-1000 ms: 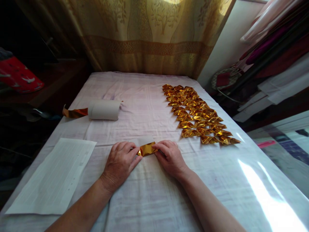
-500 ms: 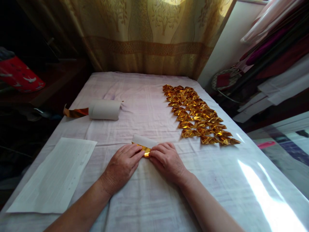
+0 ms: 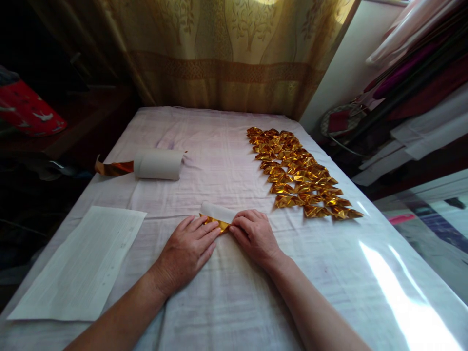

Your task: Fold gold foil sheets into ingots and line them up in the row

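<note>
A small sheet of gold foil paper (image 3: 222, 225) with a white back lies partly folded on the cloth between my hands. My left hand (image 3: 188, 248) rests flat on its left part, fingers stretched out and pressing it down. At the right end my right hand (image 3: 256, 239) is closed, thumb and fingers pinching the paper's edge; the fingertips are partly hidden. To the far right, folded gold foil pieces (image 3: 296, 168), shaped like little ingots, sit in several tight rows.
A white cardboard-like roll (image 3: 157, 164) lies at the back left, with a gold foil strip (image 3: 115, 168) sticking out of it. A white printed sheet (image 3: 80, 265) is at the left. Curtain (image 3: 219, 53) hangs behind the cloth-covered table (image 3: 219, 131); clothes (image 3: 413, 97) hang at right.
My left hand's fingers have flattened and spread over the fold. My right hand has shifted slightly up and right along the paper, and the foil strip now looks flatter.
</note>
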Demonstrator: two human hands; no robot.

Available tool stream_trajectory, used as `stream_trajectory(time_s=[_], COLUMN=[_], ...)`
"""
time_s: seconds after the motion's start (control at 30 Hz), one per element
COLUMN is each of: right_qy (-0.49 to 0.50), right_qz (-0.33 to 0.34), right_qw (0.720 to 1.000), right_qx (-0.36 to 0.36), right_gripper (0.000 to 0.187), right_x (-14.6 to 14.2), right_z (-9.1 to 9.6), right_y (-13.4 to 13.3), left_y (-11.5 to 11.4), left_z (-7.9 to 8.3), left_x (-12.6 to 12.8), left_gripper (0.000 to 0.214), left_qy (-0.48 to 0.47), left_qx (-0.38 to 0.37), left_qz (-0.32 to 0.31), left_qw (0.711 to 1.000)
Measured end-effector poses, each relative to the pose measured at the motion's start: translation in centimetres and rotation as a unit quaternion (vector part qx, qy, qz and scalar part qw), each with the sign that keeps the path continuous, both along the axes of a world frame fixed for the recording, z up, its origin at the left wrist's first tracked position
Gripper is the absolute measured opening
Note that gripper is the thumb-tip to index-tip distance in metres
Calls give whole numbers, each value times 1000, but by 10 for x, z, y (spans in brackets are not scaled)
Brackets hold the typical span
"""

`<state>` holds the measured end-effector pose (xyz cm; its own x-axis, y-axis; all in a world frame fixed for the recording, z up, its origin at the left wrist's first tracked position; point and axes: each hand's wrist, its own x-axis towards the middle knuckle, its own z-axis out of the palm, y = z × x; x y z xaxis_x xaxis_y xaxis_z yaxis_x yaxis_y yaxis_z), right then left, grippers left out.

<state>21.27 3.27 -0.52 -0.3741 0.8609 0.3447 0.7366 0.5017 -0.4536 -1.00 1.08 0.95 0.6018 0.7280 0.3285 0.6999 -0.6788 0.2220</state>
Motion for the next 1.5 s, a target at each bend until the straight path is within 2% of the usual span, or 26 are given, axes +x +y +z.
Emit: stream_trajectory(time_s=[0.4,0.77,1.27,1.5], right_qy=[-24,-29,-26,3], right_qz=[-51,-76,-105,-91], right_qw=[998,997,994,995], right_qx=[0,10,-8,-25], right_gripper=[19,19,19,3], right_x=[-9,-13,-20,-22], right_z=[2,-1,2,1], right_y=[2,3,0,-2], left_y=[-2,-1,-4,-5], left_z=[0,1,3,3], left_x=[1,2,9,9], left_gripper=[40,37,32,34], left_qy=[22,32,42,43], left_qx=[4,13,18,16], left_qz=[3,-3,22,25], left_qw=[1000,999,999,999])
